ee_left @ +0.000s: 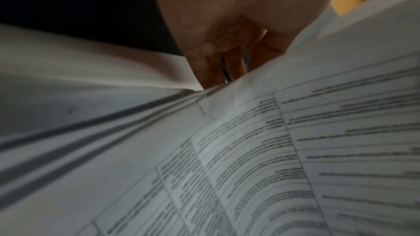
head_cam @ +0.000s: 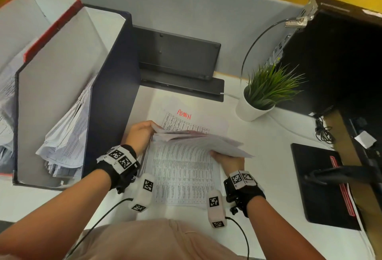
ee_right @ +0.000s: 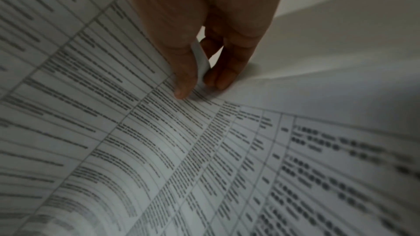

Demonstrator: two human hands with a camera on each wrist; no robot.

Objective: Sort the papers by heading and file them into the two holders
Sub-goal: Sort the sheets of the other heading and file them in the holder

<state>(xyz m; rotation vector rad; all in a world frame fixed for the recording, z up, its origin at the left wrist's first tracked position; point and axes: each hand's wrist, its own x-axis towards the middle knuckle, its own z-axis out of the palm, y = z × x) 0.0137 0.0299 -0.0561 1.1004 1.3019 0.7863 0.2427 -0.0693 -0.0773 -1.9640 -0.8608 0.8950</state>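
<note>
Above the white desk I hold a bundle of printed papers (head_cam: 206, 139). My left hand (head_cam: 152, 129) grips its left edge and my right hand (head_cam: 217, 154) pinches its near right edge. In the right wrist view, the thumb and fingers of the right hand (ee_right: 197, 85) pinch a sheet corner. In the left wrist view, the left hand (ee_left: 218, 71) curls round the papers' edge (ee_left: 295, 150). Under the bundle lies a table-printed sheet (head_cam: 182, 173), and beyond it a sheet headed ADMIN (head_cam: 184, 114) in red. A navy holder (head_cam: 115, 86) with papers and a red-edged holder (head_cam: 51, 22) stand at the left.
A potted plant (head_cam: 262, 94) in a white pot stands at the right of the papers. A black stand (head_cam: 177, 57) leans against the grey partition behind them. A black computer case (head_cam: 341, 53) and a black pad (head_cam: 322, 185) are at the right.
</note>
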